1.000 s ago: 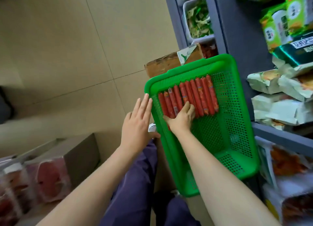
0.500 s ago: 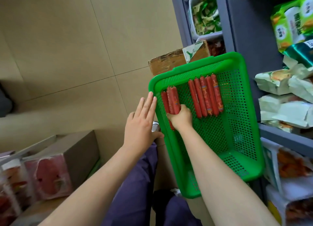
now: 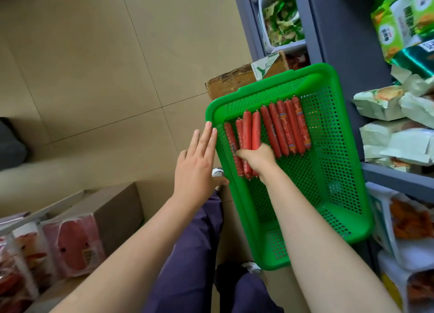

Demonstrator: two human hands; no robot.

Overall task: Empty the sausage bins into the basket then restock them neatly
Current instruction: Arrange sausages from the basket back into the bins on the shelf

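Two hands at the green basket, a bunch of sausages gripped for restocking.

Nearest to us, our left hand lies flat with fingers straight and together, fingertips touching the basket rim, steadying it and holding nothing. Just beyond, our right hand is curled round the near ends of the gripped sausages, a few sticks at the basket's left side. Beside them, a neat row of loose sausages rests on the mesh floor. Farther right stands the shelf with snack packs; the sausage bins themselves we cannot make out. We judge restocking is underway: next, lift the bunch clear, keeping it aligned.
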